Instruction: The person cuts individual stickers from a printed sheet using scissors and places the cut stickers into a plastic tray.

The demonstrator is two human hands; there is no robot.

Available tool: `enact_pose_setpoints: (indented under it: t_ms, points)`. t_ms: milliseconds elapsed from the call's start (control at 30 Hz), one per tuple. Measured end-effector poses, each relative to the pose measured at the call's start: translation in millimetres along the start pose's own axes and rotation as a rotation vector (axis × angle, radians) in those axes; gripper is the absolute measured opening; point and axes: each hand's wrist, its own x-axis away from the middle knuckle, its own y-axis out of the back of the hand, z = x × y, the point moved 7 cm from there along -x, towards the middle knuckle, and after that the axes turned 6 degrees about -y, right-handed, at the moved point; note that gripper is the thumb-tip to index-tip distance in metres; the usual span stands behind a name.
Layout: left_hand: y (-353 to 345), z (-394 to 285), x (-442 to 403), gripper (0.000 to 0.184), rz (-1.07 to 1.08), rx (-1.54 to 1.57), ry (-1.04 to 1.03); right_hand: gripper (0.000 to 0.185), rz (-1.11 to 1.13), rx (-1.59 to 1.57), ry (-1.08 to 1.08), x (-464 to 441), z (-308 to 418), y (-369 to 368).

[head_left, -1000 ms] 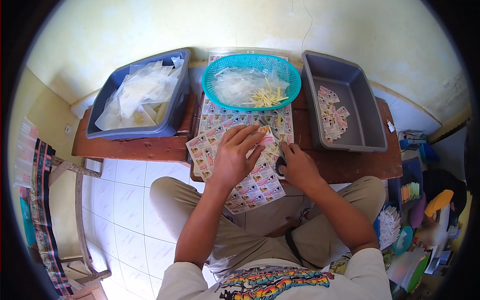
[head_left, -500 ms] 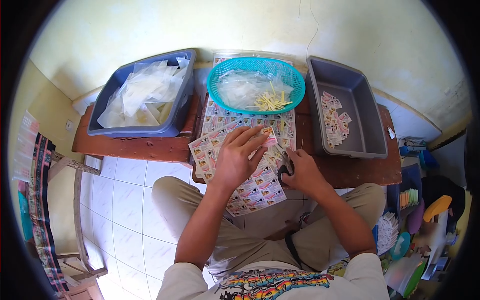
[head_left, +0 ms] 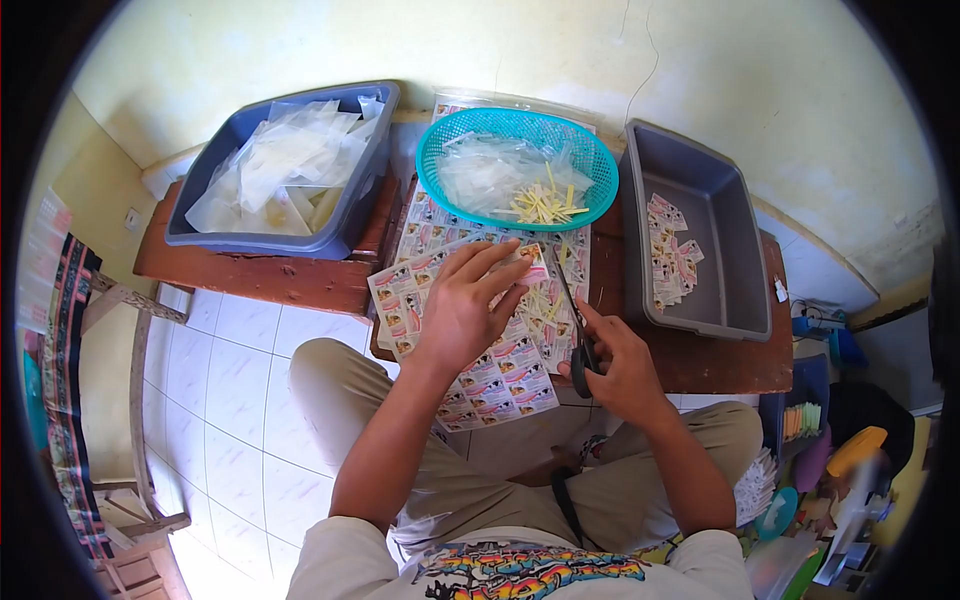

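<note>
My left hand (head_left: 468, 305) pinches a small printed label (head_left: 535, 266) between thumb and fingers, above the sheets. My right hand (head_left: 622, 365) is wrapped round the black handles of a pair of scissors (head_left: 582, 345). Their long blades point away from me, just right of the label; whether they touch it I cannot tell. Beneath both hands, sheets of printed labels (head_left: 500, 388) overlap on the bench and hang past its front edge. Thin cut strips of paper (head_left: 541, 304) lie scattered on the sheets between my hands.
Behind my hands stands a turquoise basket (head_left: 430, 192) with clear plastic bags and yellowish strips. A blue-grey tub (head_left: 345, 243) of plastic bags is at left. The grey tub (head_left: 735, 240) at right contains cut labels (head_left: 672, 255). All rest on a brown wooden bench (head_left: 250, 280).
The scissors have swung to point straighter away from me, with their blades showing more fully beside the label. My left hand still pinches the label. The whole view has shifted slightly.
</note>
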Motion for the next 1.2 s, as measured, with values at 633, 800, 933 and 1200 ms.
enact_pose_setpoints:
  t_ms: [633,800,933,1200]
  points:
    - [-1.3,-0.7,-4.9,0.036,-0.022,0.012,0.015,0.091,0.303,-0.659,-0.016,-0.1,7.0,-12.3]
    - [-3.2,-3.0,-4.0,0.035,-0.020,0.030,0.014,0.091,0.302,-0.675,-0.005,-2.5,10.2,-13.4]
    - [-3.8,-4.3,-2.6,0.034,-0.017,0.037,0.015,0.091,0.293,-0.698,-0.009,-3.1,11.2,-14.0]
    - [-4.4,-6.1,-2.1,0.035,-0.006,0.036,0.001,0.091,0.276,-0.681,-0.012,-3.1,11.0,-13.8]
